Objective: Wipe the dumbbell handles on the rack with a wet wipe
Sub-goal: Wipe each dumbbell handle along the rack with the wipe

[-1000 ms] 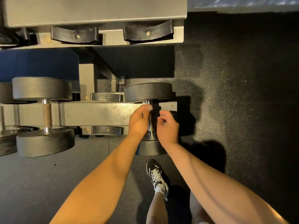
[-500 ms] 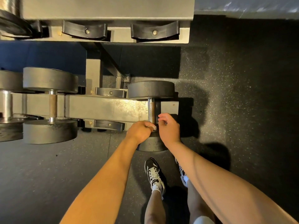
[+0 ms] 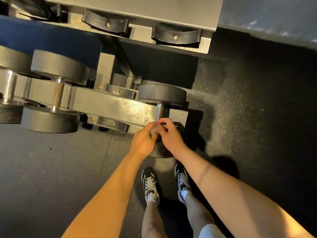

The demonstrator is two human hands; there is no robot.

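The left hand (image 3: pixel 142 141) clenches round a pale crumpled wet wipe (image 3: pixel 154 130), blurred, at its fingertips. The right hand (image 3: pixel 171 136) meets it with fingers curled; whether it pinches the wipe too I cannot tell. Just beyond both hands runs the knurled steel dumbbell handle (image 3: pixel 159 111) on the grey metal rack (image 3: pixel 109 103). Under the hands sits that dumbbell's black round near head (image 3: pixel 161 152). Behind the wrists stand black-and-white laced trainers (image 3: pixel 150 182) on the dark speckled rubber floor (image 3: pixel 240 117)

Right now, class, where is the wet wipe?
In the head view, centre frame: the wet wipe is a pale blur gripped by the left hand, beside the right hand, just below the rightmost dumbbell handle.
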